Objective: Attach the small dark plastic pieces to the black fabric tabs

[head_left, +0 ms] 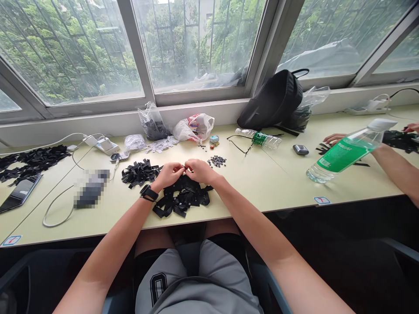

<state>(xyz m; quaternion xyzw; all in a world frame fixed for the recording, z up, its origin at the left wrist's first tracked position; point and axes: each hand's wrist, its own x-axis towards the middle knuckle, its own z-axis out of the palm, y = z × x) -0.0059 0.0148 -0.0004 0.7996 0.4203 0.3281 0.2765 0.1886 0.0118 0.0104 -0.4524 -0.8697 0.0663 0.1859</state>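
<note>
My left hand (170, 174) and my right hand (198, 171) meet above the table, both closed in a pinch. Between their fingertips shows a bit of a black strip (185, 168), mostly hidden by the fingers. Directly below lies a loose pile of black strips (183, 198), some with small pale dots. Another heap of black strips (140, 172) sits just left of my left hand. Beyond my right hand is a scatter of small round dark metallic pieces (217, 161), which look like snap fasteners.
At the back stand plastic bags (153, 124), a tape measure (214, 139), glasses (244, 146), a lying bottle (260, 138) and a black backpack (271, 104). An upright, tilted-looking bottle (343, 152) is at right, near a co-worker's arm (397, 165). Left are a phone (21, 192) and cables (46, 216).
</note>
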